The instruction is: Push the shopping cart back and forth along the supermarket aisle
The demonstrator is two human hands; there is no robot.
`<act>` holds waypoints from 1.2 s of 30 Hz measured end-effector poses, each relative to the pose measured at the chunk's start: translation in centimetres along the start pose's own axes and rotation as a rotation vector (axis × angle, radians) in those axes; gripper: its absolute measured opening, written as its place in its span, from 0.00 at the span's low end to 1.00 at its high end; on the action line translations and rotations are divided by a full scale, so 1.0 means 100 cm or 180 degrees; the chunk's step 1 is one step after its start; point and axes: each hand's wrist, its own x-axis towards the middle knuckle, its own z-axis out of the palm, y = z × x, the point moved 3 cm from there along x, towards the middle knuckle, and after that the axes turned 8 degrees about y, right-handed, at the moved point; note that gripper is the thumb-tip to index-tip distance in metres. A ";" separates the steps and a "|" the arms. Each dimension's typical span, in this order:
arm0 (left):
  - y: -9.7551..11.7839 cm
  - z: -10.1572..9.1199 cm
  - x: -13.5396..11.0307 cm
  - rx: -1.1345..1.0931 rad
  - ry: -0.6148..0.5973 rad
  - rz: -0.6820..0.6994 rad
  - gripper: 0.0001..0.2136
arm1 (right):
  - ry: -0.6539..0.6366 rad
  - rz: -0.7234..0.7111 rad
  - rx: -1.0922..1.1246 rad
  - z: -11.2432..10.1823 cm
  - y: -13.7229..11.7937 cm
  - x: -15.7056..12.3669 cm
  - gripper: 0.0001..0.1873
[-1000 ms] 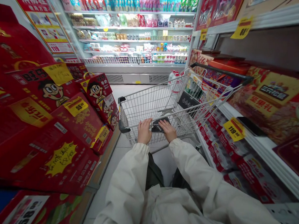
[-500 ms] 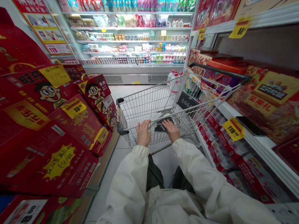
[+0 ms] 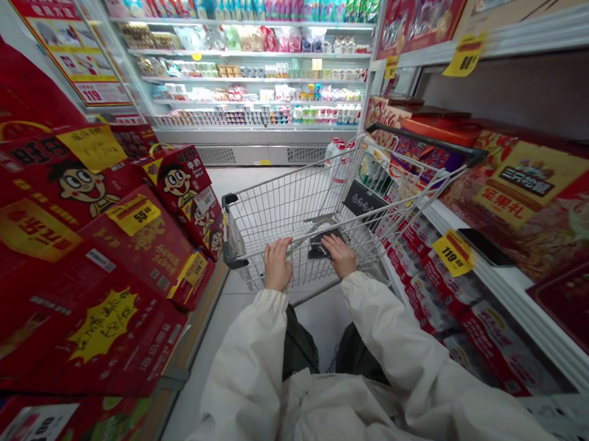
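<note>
A wire shopping cart (image 3: 287, 187) stands crosswise in front of me, its black handle at the upper right. My left hand (image 3: 278, 265) is on the near side rim, towards the cart's left end, with its fingers over the top rail. Farther right along this rim lies my right hand (image 3: 340, 254), its fingers hooked over the rail and slightly apart. Both thumbs are mostly hidden. Behind the rail, close to my right hand, a small black item (image 3: 319, 247) lies in the cart; its kind is unclear.
Red gift boxes (image 3: 172, 181) are stacked along the left. A shelf (image 3: 528, 293) with boxes and a dark phone-like slab (image 3: 486, 247) runs along the right. At the back stands a refrigerated display case (image 3: 259, 137). Red-capped bottles (image 3: 339, 161) stand beyond the cart.
The whole view has shifted slightly, so the boxes, shelf and cart appear a little farther left. Both hands stay on the cart's rim.
</note>
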 end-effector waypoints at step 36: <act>0.052 0.027 0.036 -0.0360 -0.0342 0.0537 0.29 | 0.0233 -0.0037 -0.0157 -0.021 0.014 0.003 0.38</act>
